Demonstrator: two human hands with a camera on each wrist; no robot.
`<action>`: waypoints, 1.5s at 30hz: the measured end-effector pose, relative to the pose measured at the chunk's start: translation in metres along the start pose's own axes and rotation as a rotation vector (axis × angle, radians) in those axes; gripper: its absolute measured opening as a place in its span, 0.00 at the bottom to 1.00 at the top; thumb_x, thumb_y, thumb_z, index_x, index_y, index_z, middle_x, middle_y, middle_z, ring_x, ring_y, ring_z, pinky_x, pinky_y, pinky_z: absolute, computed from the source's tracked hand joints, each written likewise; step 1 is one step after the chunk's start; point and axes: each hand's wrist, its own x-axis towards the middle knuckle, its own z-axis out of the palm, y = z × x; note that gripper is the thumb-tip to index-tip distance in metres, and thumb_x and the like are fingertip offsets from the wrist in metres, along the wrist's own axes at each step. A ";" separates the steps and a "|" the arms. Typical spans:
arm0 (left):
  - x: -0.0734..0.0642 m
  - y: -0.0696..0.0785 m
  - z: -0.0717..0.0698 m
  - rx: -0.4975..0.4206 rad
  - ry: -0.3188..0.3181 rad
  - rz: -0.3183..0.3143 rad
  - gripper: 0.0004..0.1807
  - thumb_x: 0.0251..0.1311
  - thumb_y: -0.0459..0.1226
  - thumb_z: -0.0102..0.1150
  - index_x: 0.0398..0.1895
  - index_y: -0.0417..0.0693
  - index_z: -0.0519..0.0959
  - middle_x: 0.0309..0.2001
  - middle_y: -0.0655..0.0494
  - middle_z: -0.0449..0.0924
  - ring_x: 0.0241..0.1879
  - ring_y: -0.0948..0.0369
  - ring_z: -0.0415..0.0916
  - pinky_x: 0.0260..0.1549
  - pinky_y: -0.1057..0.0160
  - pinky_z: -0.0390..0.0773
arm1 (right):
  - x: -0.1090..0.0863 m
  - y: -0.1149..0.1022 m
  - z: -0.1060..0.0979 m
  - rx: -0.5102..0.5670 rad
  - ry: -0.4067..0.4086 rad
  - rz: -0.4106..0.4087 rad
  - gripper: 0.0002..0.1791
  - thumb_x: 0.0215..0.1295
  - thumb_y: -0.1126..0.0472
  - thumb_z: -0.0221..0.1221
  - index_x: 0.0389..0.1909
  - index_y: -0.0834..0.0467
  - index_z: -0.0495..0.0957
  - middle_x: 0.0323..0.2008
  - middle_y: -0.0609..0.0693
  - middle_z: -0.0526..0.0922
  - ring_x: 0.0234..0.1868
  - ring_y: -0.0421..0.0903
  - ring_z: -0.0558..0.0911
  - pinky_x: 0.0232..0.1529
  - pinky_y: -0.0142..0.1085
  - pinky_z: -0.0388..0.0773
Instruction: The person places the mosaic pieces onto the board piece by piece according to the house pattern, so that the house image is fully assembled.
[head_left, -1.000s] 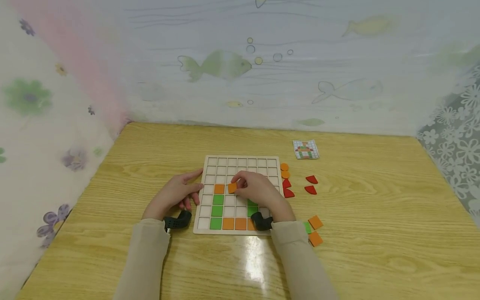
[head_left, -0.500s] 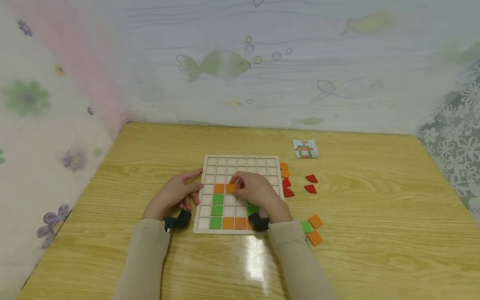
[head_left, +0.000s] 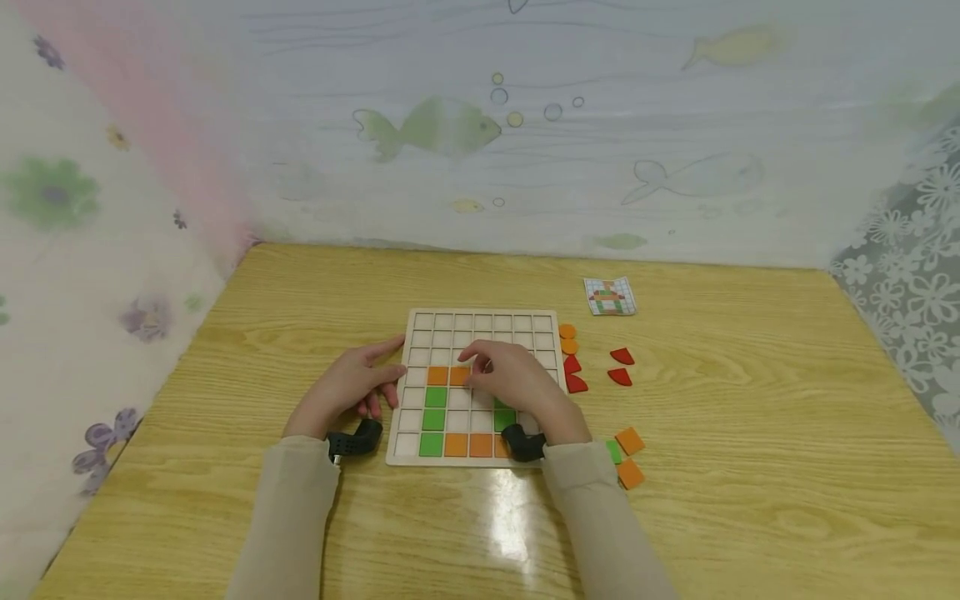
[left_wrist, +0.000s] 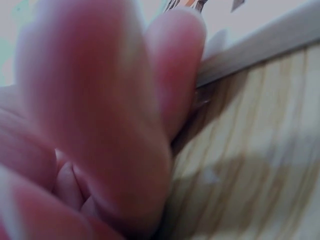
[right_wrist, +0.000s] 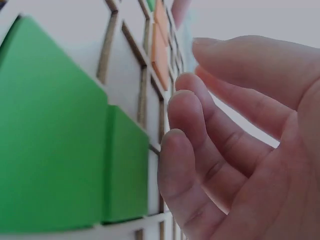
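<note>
Head view first: resting at the left edge of the grid board (head_left: 450,462) with the left hand (head_left: 351,382), its fingers apart, and reaching over the middle with the right hand (head_left: 517,379). And there, look at the orange tile (head_left: 457,377): lying in the fourth row from the far edge, third column from the left edge, just beside a second orange tile (head_left: 437,376), and partly hidden by the right thumb. Seemingly down in its cell; best to press lightly on the centre, feel for any raised corner, then lift straight up to avoid dragging. Worth checking the position against the printed card (head_left: 610,297), out on the counter (head_left: 750,417) past the board's far right corner.

Over to the left wrist view: very close, blurred, with fingers right by the board's side wall. Cannot tell about pressure; a gentle, steady brace should do.

Right wrist view: holding thumb and fingers apart, with nothing visible between them. Just beside green tiles (right_wrist: 55,140) here, so mind those and avoid nudging them loose.
</note>
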 end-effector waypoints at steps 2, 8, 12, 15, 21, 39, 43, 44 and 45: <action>0.000 0.000 0.000 -0.003 0.001 0.001 0.30 0.59 0.48 0.54 0.64 0.73 0.56 0.22 0.42 0.78 0.11 0.55 0.71 0.08 0.64 0.70 | -0.002 -0.001 -0.002 -0.014 0.008 0.001 0.12 0.59 0.54 0.56 0.45 0.47 0.76 0.30 0.40 0.74 0.31 0.41 0.72 0.31 0.34 0.69; 0.000 0.001 0.001 -0.006 0.002 -0.011 0.30 0.59 0.48 0.53 0.64 0.74 0.56 0.22 0.42 0.78 0.11 0.55 0.70 0.09 0.64 0.69 | -0.014 -0.005 -0.009 -0.077 0.014 0.009 0.13 0.61 0.52 0.54 0.46 0.47 0.76 0.31 0.39 0.74 0.30 0.40 0.72 0.32 0.34 0.69; 0.001 0.002 0.001 -0.010 -0.010 -0.004 0.30 0.59 0.48 0.53 0.64 0.73 0.56 0.22 0.42 0.78 0.11 0.55 0.70 0.09 0.63 0.68 | -0.027 -0.009 -0.014 -0.120 0.021 0.003 0.13 0.61 0.51 0.54 0.46 0.47 0.76 0.30 0.38 0.74 0.29 0.39 0.72 0.31 0.33 0.69; 0.002 0.002 0.001 -0.012 -0.016 0.002 0.30 0.60 0.48 0.52 0.65 0.72 0.55 0.22 0.41 0.78 0.11 0.55 0.70 0.09 0.63 0.68 | -0.037 -0.009 -0.017 -0.138 0.025 -0.005 0.13 0.61 0.52 0.55 0.46 0.47 0.76 0.29 0.38 0.74 0.29 0.38 0.72 0.32 0.33 0.69; 0.001 0.002 0.000 -0.016 -0.017 0.000 0.30 0.60 0.48 0.52 0.65 0.72 0.56 0.22 0.41 0.78 0.10 0.55 0.70 0.08 0.63 0.68 | -0.050 0.000 -0.020 -0.106 0.011 -0.015 0.12 0.60 0.53 0.55 0.44 0.47 0.77 0.29 0.37 0.74 0.30 0.37 0.72 0.32 0.33 0.69; 0.000 -0.001 -0.001 -0.026 -0.020 0.006 0.30 0.60 0.48 0.52 0.65 0.72 0.55 0.22 0.41 0.77 0.10 0.56 0.70 0.09 0.63 0.68 | -0.088 0.038 -0.039 -0.117 0.004 0.070 0.14 0.57 0.56 0.59 0.45 0.51 0.77 0.27 0.39 0.74 0.29 0.38 0.72 0.33 0.33 0.70; -0.001 -0.002 -0.001 -0.032 -0.021 0.005 0.30 0.60 0.48 0.52 0.65 0.72 0.55 0.22 0.41 0.77 0.10 0.57 0.69 0.09 0.64 0.67 | -0.095 0.045 -0.049 -0.105 0.007 0.080 0.14 0.58 0.56 0.59 0.46 0.51 0.76 0.28 0.40 0.74 0.31 0.39 0.72 0.34 0.34 0.70; -0.001 -0.002 -0.001 -0.047 -0.023 -0.001 0.30 0.59 0.48 0.52 0.64 0.73 0.56 0.22 0.41 0.77 0.10 0.57 0.69 0.08 0.65 0.66 | -0.097 0.047 -0.053 -0.105 0.003 0.072 0.15 0.58 0.57 0.58 0.47 0.51 0.76 0.29 0.40 0.74 0.31 0.39 0.72 0.34 0.35 0.70; -0.001 -0.002 0.000 -0.065 -0.024 -0.008 0.30 0.59 0.48 0.53 0.64 0.73 0.56 0.22 0.40 0.77 0.10 0.57 0.69 0.08 0.66 0.66 | -0.099 0.049 -0.055 -0.105 -0.004 0.072 0.15 0.58 0.57 0.58 0.47 0.51 0.75 0.29 0.40 0.74 0.32 0.39 0.73 0.34 0.35 0.70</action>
